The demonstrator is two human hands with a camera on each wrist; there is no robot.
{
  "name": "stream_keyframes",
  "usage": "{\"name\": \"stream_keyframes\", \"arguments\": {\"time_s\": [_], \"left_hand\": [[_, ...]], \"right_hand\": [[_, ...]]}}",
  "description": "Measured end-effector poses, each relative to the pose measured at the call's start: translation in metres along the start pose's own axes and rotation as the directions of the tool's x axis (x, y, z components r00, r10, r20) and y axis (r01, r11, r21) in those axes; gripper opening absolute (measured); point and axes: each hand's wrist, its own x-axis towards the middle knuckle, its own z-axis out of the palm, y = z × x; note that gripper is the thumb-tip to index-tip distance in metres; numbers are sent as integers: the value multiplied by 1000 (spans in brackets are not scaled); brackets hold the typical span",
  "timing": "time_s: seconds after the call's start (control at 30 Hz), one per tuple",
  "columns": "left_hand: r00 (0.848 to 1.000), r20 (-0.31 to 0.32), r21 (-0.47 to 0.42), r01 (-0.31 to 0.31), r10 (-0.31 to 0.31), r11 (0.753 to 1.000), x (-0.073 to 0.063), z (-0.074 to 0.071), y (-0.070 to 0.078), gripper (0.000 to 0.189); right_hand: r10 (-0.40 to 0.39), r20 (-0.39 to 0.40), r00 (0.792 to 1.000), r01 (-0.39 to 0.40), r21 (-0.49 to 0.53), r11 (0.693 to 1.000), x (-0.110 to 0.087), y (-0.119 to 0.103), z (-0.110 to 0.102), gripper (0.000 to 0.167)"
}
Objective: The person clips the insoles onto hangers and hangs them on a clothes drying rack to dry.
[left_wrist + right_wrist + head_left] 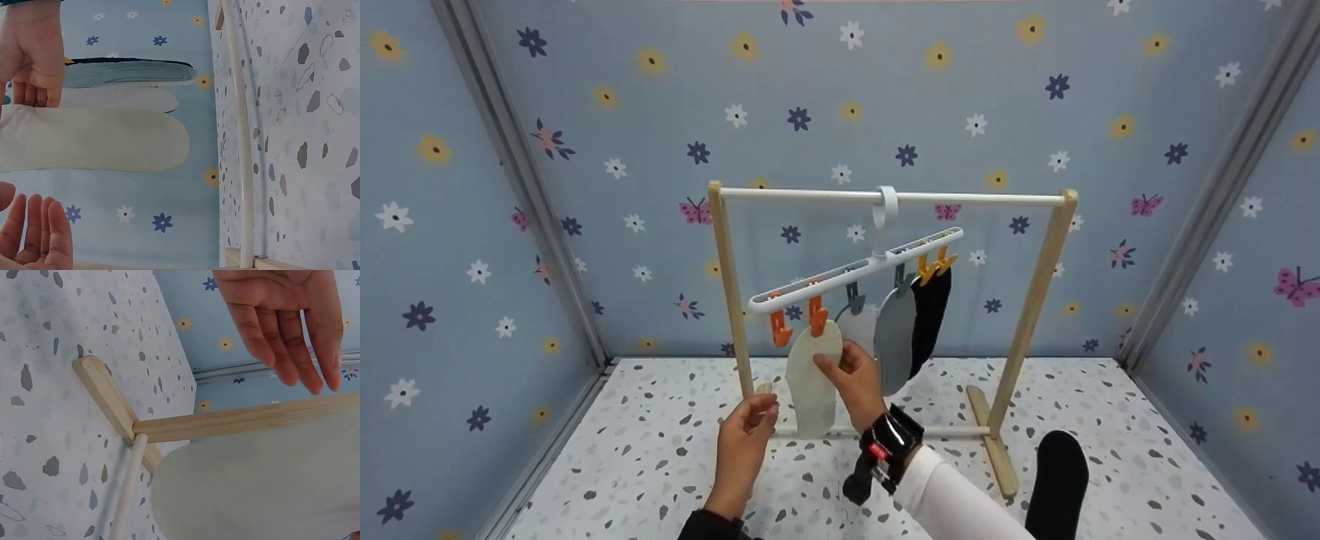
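Observation:
A pale cream insole (815,382) hangs upright at the left end of a white clip hanger (847,279), its top at an orange clip (817,316). My right hand (856,379) pinches the insole's right edge, thumb on the front. Left of the insole, my left hand (748,435) is apart from it, fingers loosely bent and holding nothing; the left wrist view also shows that hand (36,236) with nothing in it. The outermost orange clip (780,330) hangs beside the insole's top. The hanger tilts down at its left.
A white insole (859,326), a grey one (895,341) and a black one (931,319) hang farther right, from grey, green and yellow clips. The wooden rack (1039,300) stands on the speckled surface (660,442). Another black insole (1059,484) lies at front right.

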Motion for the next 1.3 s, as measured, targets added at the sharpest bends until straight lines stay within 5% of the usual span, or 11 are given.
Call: {"name": "stream_keyframes", "arguments": {"time_s": [0.27,0.43,0.63,0.83,0.93,1.07,1.2,1.3], "left_hand": [[999,28,15,16,-17,1000,-8,0,2,39],[1000,28,39,-5,4,999,-11,-3,3,37],[999,16,102,-31,30,994,-13,-8,2,36],[999,18,105,-29,28,994,-16,-10,-1,35],[1000,21,114,-19,17,993,-18,-11,-3,37],[1000,23,121,16,-19,992,-19,-10,-6,32],[999,28,116,40,-44,992,-20,-10,-7,28],[998,30,114,55,-58,992,-23,-10,-8,27]], "right_hand": [[-36,-25,999,36,14,999,-15,23,-17,45],[-27,-91,996,19,-83,996,-27,34,-42,45],[-34,-204,978,-19,-252,968,-36,35,-95,38],[-40,-366,930,-99,-352,931,-36,40,-161,33],[-44,-429,902,-168,-443,881,-41,40,-195,31],[-19,-488,873,-297,-562,772,-54,35,-241,36],[-19,-540,841,-412,-664,623,-65,32,-284,46],[32,-585,810,-528,-705,474,-74,34,-309,53]]}}
